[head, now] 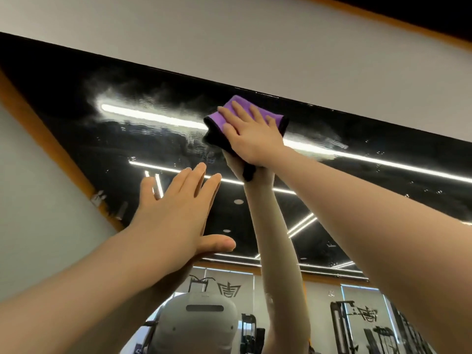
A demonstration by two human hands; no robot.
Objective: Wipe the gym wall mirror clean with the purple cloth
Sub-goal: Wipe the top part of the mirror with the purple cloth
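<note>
- The right hand (251, 131) lies flat on the purple cloth (238, 108), fingers spread out, and presses it on the mirror (76, 118).
- The cloth is high up, just under the top edge of the mirror and near the middle of that edge.
- The cloth is folded, with a dark edge hanging down under the palm.
- The left hand (176, 213) holds nothing. Its fingers are straight and close together. It looks like it leans flat on the glass, lower down and nearer the left edge.
- A misty white smear (143, 116) runs along the glass on both sides of the cloth. That part looks like it still needs wiping.
- Small drops (378, 152) sit on the glass toward the right side.
- The cloth looks soft and light. It will bend and bunch up, so a flat palm with open fingers is a good way to keep it spread.
- The loose dark edge could flap or slip out, so I would tuck it under the palm.
- The glass is hard and smooth, and wet spots may make the cloth slide fast.
- Low in the mirror you can see gym machines (350, 325) and the person's own arm.
</note>
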